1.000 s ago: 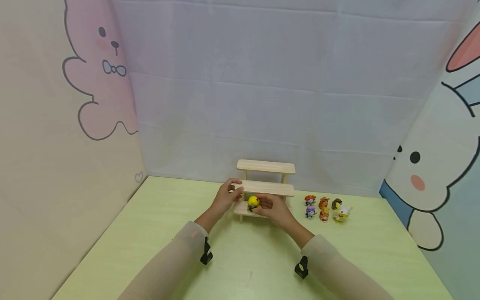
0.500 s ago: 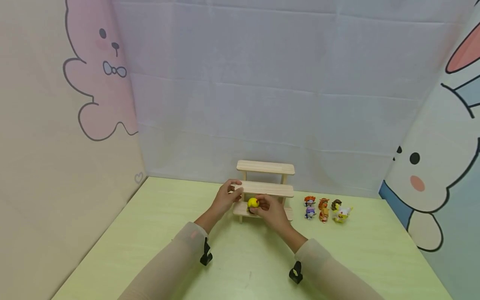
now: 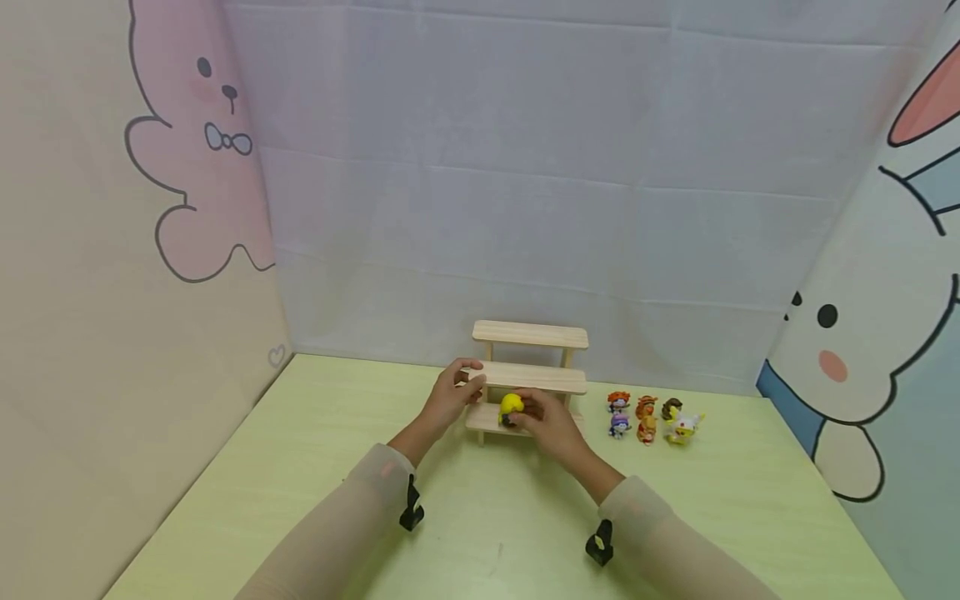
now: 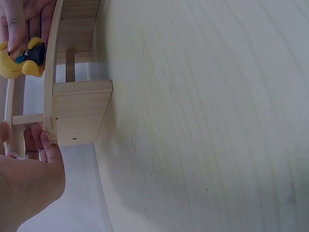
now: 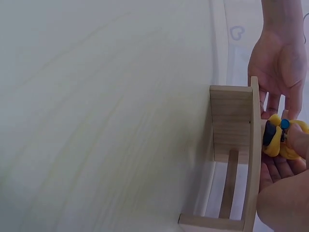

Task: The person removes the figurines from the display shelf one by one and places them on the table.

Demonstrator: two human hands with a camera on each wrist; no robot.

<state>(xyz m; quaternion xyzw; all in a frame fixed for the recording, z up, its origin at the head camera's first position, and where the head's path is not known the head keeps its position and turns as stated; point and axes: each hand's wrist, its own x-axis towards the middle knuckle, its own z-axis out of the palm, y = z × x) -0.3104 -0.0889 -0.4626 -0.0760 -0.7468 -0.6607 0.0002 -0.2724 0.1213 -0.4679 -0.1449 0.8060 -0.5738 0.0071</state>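
Observation:
A small wooden three-step display rack (image 3: 531,334) stands against the back wall. My left hand (image 3: 448,398) grips its left side at the middle step, thumb and fingers around the board's end. With thumb and fingertips, my right hand (image 3: 553,427) pinches a small yellow figurine (image 3: 512,405) over the lowest step. In the left wrist view the figurine (image 4: 10,66) shows yellow rounded parts, a dark base and a bit of blue, close to the step's board. The right wrist view shows the figurine's dark base (image 5: 268,133) right at the board, while the fingers partly cover its body.
Right of the rack, several small figurines stand grouped on the pale green table (image 3: 465,533): an orange-haired one (image 3: 618,401), a purple one (image 3: 619,426), brown-orange ones (image 3: 647,429) and a white-and-yellow one (image 3: 682,427). Cloth walls with cartoon animals enclose the table.
The yellow figurine has been turned in my right hand and shifted slightly right along the lowest step. My left hand has kept its grip on the rack.

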